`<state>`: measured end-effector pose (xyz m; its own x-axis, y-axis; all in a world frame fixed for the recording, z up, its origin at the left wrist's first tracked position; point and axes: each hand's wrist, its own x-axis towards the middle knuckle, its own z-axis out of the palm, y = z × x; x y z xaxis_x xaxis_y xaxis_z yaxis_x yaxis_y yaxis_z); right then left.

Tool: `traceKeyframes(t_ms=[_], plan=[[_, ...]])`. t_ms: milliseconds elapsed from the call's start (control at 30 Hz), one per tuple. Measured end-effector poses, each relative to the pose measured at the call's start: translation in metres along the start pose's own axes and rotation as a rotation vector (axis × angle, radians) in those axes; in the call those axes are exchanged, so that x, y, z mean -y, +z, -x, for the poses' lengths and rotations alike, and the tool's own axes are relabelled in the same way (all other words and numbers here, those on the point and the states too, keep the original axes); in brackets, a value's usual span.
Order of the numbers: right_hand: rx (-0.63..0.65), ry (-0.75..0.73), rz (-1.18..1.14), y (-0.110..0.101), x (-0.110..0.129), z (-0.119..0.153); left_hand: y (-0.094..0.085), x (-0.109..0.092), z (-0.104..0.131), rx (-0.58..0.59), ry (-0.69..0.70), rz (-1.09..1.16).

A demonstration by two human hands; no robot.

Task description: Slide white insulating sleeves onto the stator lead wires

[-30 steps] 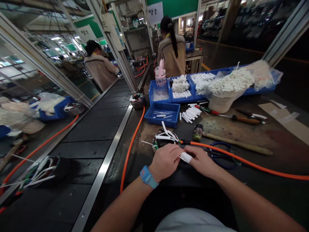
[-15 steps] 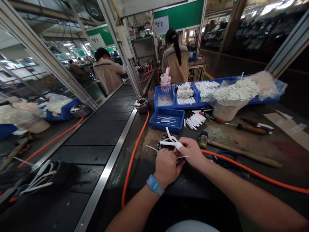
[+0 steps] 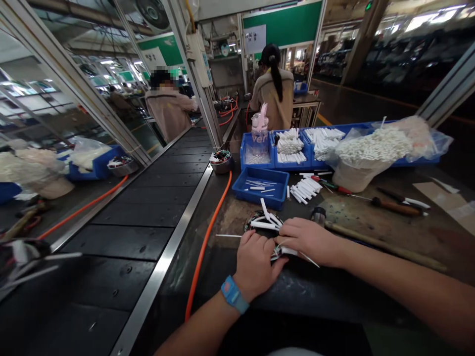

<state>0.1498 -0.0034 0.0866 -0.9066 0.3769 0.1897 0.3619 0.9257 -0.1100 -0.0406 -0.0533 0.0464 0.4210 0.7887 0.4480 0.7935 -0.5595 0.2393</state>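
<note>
A round motor stator (image 3: 254, 218) with coloured wires lies on the bench, largely covered by my hands. White sleeves (image 3: 264, 225) on its leads point up and to the left. My left hand (image 3: 256, 258), with a blue watch at the wrist, is closed on the stator's near left side. Bent over the right side, my right hand (image 3: 308, 240) has its fingers closed on the stator's wires near the left fingertips; the exact grip is partly hidden. A thin white lead sticks out left of my left hand, and another runs out beneath the right.
Beyond the stator are a blue tray (image 3: 261, 198) and loose white tubes (image 3: 305, 190). Blue bins (image 3: 257, 163) and a tub of tubes (image 3: 351, 173) line the back. A wooden-handled mallet (image 3: 386, 246) lies right. An orange hose (image 3: 208, 230) borders the conveyor (image 3: 122, 240). Two co-workers sit ahead.
My right hand has come down from the upright white sleeve to the stator's right side. The left hand stays on the stator. A stator on the conveyor has shifted left, towards the picture's edge.
</note>
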Motion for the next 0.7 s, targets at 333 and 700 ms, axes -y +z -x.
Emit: traceKeyframes(t_ms=[333,700], plan=[[-0.120,0.040,-0.033,0.022,-0.016,-0.004,0.014,0.000,-0.002,-0.217,0.021,0.020],[-0.184,0.184,-0.342,0.019,-0.016,-0.010,0.009,-0.001,-0.001,-0.116,0.049,-0.055]])
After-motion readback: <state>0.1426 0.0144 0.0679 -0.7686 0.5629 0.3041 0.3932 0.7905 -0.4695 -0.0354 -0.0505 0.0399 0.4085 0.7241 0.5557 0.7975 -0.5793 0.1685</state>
